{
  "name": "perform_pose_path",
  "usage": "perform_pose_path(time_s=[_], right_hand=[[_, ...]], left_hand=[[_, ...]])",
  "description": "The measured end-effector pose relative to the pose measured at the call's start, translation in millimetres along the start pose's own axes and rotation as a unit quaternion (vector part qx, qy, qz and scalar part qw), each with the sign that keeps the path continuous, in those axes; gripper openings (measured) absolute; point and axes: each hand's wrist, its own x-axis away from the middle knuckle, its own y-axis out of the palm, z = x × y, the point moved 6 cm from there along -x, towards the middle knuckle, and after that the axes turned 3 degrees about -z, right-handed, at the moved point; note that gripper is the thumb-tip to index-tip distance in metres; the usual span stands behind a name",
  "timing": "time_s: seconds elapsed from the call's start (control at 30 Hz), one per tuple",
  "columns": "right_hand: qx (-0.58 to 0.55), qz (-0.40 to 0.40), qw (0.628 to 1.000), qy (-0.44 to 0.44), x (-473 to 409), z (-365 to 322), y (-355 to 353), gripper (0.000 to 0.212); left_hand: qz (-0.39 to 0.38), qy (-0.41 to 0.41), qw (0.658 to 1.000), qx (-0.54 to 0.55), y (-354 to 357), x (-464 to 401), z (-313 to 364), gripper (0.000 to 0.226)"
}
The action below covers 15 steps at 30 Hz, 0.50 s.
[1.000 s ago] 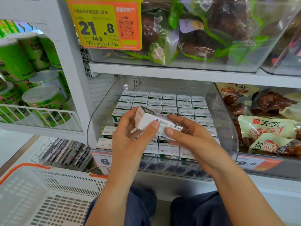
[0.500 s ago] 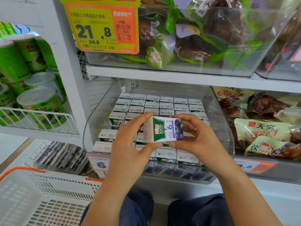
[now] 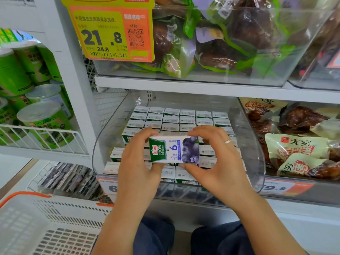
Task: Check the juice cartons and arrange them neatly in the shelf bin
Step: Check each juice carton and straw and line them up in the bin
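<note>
A small white juice carton (image 3: 174, 149) with a green panel and blueberry picture lies sideways between both hands, its printed face toward me. My left hand (image 3: 137, 162) pinches its left end with thumb below and fingers above. My right hand (image 3: 214, 159), a ring on one finger, pinches the right end the same way. Behind and below them, a clear plastic shelf bin (image 3: 255, 153) holds several rows of the same cartons (image 3: 180, 118) standing upright, tops showing. The hands hide part of the front rows.
A white basket with an orange rim (image 3: 46, 223) sits at lower left. Green canisters (image 3: 42, 118) fill a wire rack on the left. Snack packs (image 3: 298, 146) lie in the bin on the right. An upper bin of bagged food (image 3: 220, 48) carries a yellow price tag (image 3: 110, 32).
The carton turned from tilted, with its end toward me, to lying level with its printed front facing me. Both hands kept hold of it and lowered slightly in front of the bin.
</note>
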Motion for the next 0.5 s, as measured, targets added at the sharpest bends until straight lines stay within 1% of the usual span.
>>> perform_pose_path(time_s=[0.1,0.17,0.3,0.4,0.43,0.5], right_hand=[[-0.047,-0.005,0.999,0.02,1,-1,1,0.062],[-0.058,0.009,0.998,0.034,2,-1,1,0.062],[-0.066,0.039,0.994,0.074,4,4,1,0.058],[-0.071,0.064,0.984,0.15,3,14,-4,0.051],[-0.093,0.072,0.976,0.181,2,19,-5,0.047],[-0.176,0.079,0.952,0.237,3,28,-6,0.042]], left_hand=[[-0.058,-0.004,0.998,-0.04,9,-2,-5,0.069],[-0.085,0.007,0.994,-0.072,15,-1,-2,0.063],[-0.1,0.031,0.989,-0.107,23,4,6,0.058],[-0.098,0.045,0.99,-0.095,23,4,8,0.058],[-0.099,0.045,0.99,-0.089,22,3,9,0.06],[-0.095,0.047,0.992,-0.07,20,3,11,0.062]])
